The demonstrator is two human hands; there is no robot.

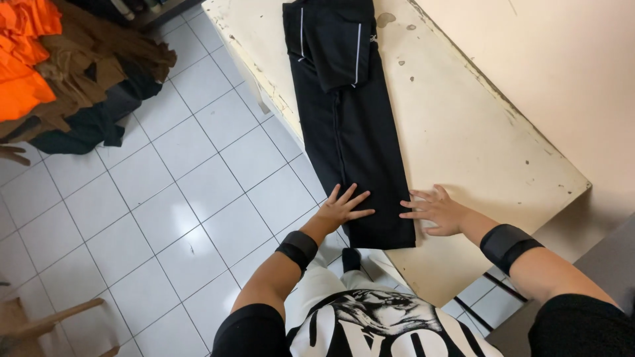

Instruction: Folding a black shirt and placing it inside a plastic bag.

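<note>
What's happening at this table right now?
A person is pressing both palms flat on a black garment folded into a long narrow strip on a worn cream table. The left hand rests on the strip's near end; the right hand lies at its right edge, partly on the tabletop. A pile of orange, brown and dark clothes sits nearby.

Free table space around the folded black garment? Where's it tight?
The widest bare patch of the cream table lies between the black garment and the wall, beyond the right hand. A narrow bare strip runs along the table's left edge beside the garment. The near end is crowded: the left hand lies flat on the garment and the right hand at its edge.
</note>
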